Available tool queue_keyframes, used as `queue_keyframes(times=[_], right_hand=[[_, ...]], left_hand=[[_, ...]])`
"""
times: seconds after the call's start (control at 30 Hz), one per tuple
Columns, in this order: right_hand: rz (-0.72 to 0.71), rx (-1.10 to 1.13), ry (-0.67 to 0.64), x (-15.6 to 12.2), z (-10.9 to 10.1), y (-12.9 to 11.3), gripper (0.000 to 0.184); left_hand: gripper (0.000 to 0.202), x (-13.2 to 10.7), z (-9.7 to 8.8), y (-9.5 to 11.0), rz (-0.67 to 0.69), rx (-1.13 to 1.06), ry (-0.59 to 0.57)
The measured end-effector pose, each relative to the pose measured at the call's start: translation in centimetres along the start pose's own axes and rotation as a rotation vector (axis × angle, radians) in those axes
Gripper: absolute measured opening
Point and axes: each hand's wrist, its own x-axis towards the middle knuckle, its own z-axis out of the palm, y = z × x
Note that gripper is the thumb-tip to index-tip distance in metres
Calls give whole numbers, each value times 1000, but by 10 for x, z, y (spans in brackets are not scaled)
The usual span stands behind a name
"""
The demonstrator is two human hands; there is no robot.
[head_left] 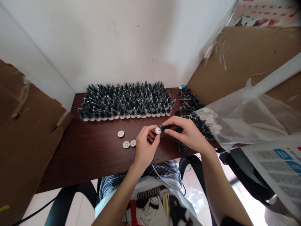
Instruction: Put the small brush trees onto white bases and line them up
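Observation:
Between thumb and fingers, my left hand (146,142) pinches a round white base (158,130). My right hand (185,131) grips a small dark green miniature tree (166,127) lying sideways, its lower end against the base. Whether the stem sits inside the base I cannot tell. Left of my left hand, loose white discs lie on the table: one disc (120,134) alone, and a pair nearer me, one disc (126,144) beside another disc (133,143). Beyond both hands stand dense rows of snow-tipped miniature trees (128,100) on white bases.
On the right, loose trees (188,105) lie piled beside a clear plastic bag (230,116) holding white bases (209,119). Cardboard boxes flank the dark wooden table (77,157): a left box (28,125) and a right box (254,59). A white wall (122,40) rises behind.

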Motion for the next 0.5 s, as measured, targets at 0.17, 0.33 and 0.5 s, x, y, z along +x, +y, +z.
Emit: queue_keyframes(times=[0.17,0.33,0.5], right_hand=[[-1,3,0,0,1,0,12],[-11,-9,3,1,1,1,11],[-4,-2,2,1,2,1,11]], left_hand=[[21,0,0,0,7,-9,1],[22,0,0,-2,13,-17,-1],[24,0,-1,-1,28,-10,-9]])
